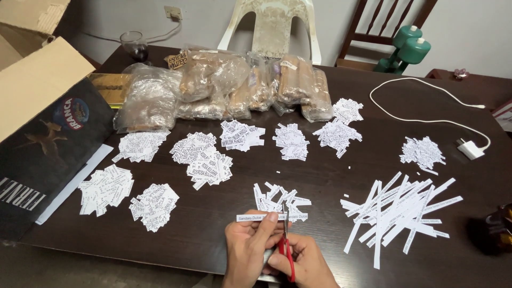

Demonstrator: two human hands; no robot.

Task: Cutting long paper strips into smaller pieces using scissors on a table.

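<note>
A narrow white paper strip with dark print lies level, crosswise, just above the desk's near edge. Red-handled scissors stand nearly upright, blades up, closing across the strip towards its right end. Just behind them, a small heap of cut labels rests on the desk.

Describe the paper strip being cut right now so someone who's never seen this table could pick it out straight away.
Start at the dark wooden table and go to its near edge, where the left hand and the right hand with red-handled scissors meet. The paper strip lies level across the left fingertips. Unlike the heaped small slips and the fan of long strips to the right, it is single and held.
</note>
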